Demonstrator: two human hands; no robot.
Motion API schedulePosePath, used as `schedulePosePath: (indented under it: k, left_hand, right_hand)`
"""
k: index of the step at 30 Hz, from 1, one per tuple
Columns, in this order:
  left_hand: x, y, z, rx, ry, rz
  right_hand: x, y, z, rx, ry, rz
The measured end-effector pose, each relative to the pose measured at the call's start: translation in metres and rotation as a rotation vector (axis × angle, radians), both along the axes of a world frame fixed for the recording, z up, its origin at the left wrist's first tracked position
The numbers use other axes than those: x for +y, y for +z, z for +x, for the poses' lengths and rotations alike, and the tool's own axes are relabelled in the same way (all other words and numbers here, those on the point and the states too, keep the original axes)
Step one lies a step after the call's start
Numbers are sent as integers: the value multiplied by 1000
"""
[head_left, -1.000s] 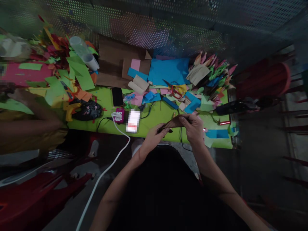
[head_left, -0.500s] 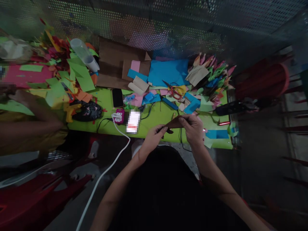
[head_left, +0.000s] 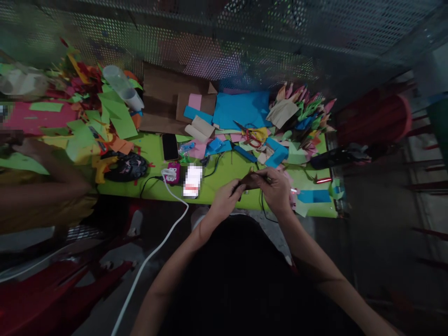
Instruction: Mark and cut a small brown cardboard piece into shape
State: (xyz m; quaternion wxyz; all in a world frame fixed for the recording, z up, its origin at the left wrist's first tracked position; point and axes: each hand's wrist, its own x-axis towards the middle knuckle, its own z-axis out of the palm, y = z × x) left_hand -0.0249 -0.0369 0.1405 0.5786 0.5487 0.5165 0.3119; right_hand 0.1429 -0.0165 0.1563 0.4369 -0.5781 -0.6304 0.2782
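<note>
A small piece of brown paper (head_left: 250,181) is stretched between my two hands, above the front edge of the green-topped table (head_left: 150,184). My left hand (head_left: 226,198) pinches its left end between thumb and fingers. At the other end my right hand (head_left: 276,189) is closed on it, thumb on top. The fingers hide much of the paper, so its full shape cannot be told. Just left of my left hand lies a lit phone (head_left: 192,181). Red-handled scissors (head_left: 254,136) rest on paper scraps beyond my hands.
A bunch of folded paper pieces (head_left: 308,109) stands at the back right, beside blue sheets (head_left: 241,109) and brown cardboard (head_left: 159,100). A white cable (head_left: 164,235) runs down from a pink charger (head_left: 173,173). On the left, a co-worker's arm (head_left: 52,163) reaches over the table.
My right hand has shifted slightly left, closer to my left hand. Less of the brown paper shows between them now. The view has tilted a little.
</note>
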Motion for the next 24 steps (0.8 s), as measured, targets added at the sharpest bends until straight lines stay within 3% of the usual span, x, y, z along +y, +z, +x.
schedulePosePath:
  k: [4,9,13,24]
  left_hand:
    - [1,-1,3,9,14,24]
    - [1,-8,5,4,48,3]
    - [2,-15,6,6,120,-14]
    - [4,-21,7,-55,117,13]
  right_hand:
    - [0,-7,-4,98,-27,-31]
    - [3,-18,-4,287,-60,-182]
    - [4,-22,-1,439,0,-266]
    - [7,-16,-3,393,-38,-296]
